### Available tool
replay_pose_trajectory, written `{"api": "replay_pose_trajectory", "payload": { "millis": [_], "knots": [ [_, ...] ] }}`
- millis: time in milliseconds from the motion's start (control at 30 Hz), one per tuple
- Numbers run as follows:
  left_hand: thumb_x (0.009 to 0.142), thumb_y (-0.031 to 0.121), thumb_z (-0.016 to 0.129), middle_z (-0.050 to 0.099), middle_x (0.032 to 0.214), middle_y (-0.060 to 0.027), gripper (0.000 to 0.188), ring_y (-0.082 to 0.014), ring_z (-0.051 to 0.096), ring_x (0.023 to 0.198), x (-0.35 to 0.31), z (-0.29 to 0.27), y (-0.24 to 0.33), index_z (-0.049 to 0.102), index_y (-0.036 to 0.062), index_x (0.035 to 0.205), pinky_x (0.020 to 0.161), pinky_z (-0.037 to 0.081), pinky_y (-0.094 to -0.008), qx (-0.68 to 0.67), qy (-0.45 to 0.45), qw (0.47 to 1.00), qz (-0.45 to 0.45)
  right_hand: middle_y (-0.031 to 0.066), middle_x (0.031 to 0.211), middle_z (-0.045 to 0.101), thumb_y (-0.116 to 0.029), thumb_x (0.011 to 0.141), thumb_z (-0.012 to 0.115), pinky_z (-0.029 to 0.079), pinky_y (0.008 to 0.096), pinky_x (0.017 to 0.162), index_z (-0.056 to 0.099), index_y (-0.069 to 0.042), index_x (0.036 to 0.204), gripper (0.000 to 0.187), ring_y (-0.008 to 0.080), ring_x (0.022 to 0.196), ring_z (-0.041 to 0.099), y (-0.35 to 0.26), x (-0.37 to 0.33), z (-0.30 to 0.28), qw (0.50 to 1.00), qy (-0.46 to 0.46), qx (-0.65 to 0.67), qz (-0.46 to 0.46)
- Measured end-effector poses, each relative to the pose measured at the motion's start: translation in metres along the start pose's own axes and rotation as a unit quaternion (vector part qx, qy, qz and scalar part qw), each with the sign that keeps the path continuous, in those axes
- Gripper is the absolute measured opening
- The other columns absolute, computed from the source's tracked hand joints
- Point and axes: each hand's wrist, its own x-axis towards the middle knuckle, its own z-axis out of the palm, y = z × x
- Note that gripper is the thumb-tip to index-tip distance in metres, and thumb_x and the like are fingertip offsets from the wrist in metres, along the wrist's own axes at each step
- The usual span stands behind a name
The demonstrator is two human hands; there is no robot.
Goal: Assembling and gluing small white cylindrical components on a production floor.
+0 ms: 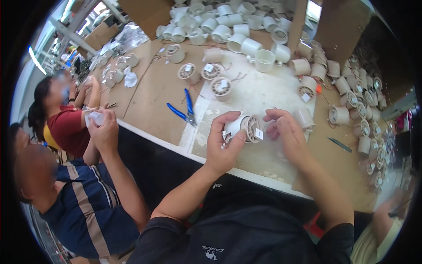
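My left hand (221,149) is wrapped around a white cylindrical motor housing (251,126), thumb across its front. The housing lies on its side above the table, its slotted end cover turned to the right with a small white label on it. A small white connector pokes out under my left fingers. Just right of that end cover, my right hand (288,137) hovers with loosely bent fingers and nothing visible in them; it looks apart from the housing. Another white housing (303,118) stands behind my right hand. Blue-handled cutting pliers (188,108) rest open on the table to the left.
Several labelled housings (220,88) stand ahead. White plastic cups (265,60) are heaped at the back, and more housings (361,127) crowd the right side. Tweezers (340,144) lie at right. A co-worker in a striped shirt (83,207) sits close on my left.
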Motion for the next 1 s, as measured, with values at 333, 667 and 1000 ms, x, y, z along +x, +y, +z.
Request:
{"api": "replay_pose_trajectory", "payload": {
  "millis": [333,667,1000],
  "knots": [
    [0.094,0.004,0.071,0.052,0.143,-0.0157,0.049,-0.0229,0.051,0.132,-0.011,-0.025,-0.002,0.048,0.0029,0.138,0.113,0.040,-0.0360,0.042,0.049,0.998,0.027,0.0016,0.114,0.068,-0.024,0.111,0.057,0.048,0.0230,0.081,0.062,-0.004,0.133,0.030,0.0065,0.092,0.058,-0.010,0.047,0.045,1.000,-0.010,-0.005,0.007],
    [0.089,0.007,0.078,0.055,0.137,-0.0174,0.047,-0.0283,0.055,0.129,-0.003,-0.010,-0.009,0.054,0.0038,0.130,0.111,0.043,-0.0374,0.152,0.001,0.984,0.098,0.0038,0.116,0.065,-0.027,0.112,0.051,0.048,0.0237,0.083,0.060,-0.003,0.136,0.034,0.0073,0.093,0.056,0.020,0.034,-0.026,0.992,0.082,-0.099,-0.018],
    [0.088,0.008,0.079,0.056,0.135,-0.0179,0.049,-0.0296,0.058,0.126,0.003,-0.002,-0.013,0.054,0.0042,0.130,0.108,0.046,-0.0372,0.181,0.023,0.976,0.118,0.0042,0.118,0.057,-0.044,0.075,0.090,0.046,0.0299,0.085,0.049,-0.001,0.148,0.094,0.0148,0.099,0.053,0.013,0.015,0.003,0.980,-0.095,-0.142,-0.105]
  ]
}}
